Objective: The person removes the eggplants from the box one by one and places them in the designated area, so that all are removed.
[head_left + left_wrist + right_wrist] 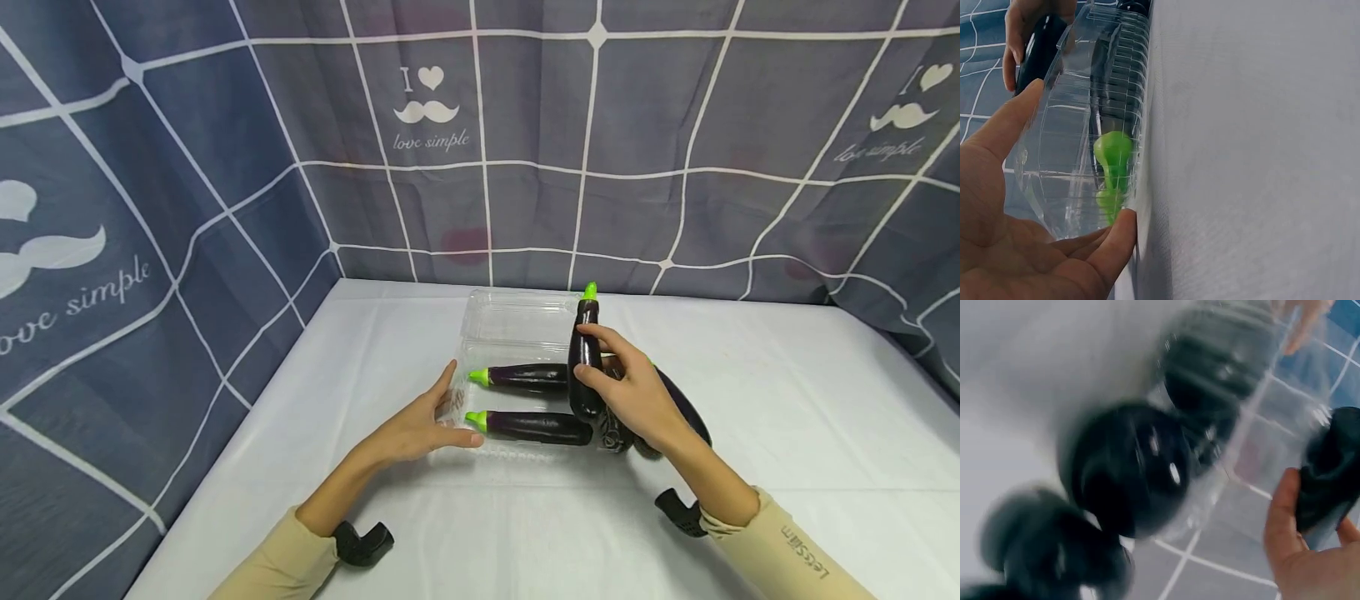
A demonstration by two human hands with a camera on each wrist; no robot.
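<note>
My right hand [641,393] grips a dark purple eggplant [585,354] with a bright green stem end, raised over the right side of a clear plastic container [517,321]. Inside the container lie two more eggplants, a rear one [528,377] and a front one [536,427], their green ends to the left. My left hand [416,427] is at the container's left end, thumb and fingers spread and mostly straight along its wall. In the left wrist view, the thumb and a finger touch the clear wall [1066,131].
Right of the container, more dark eggplants [684,407] lie partly hidden behind my right hand; the right wrist view shows them blurred. The container's lid is folded back toward the grid-patterned curtain [540,208]. A white cloth [810,392] covers the table.
</note>
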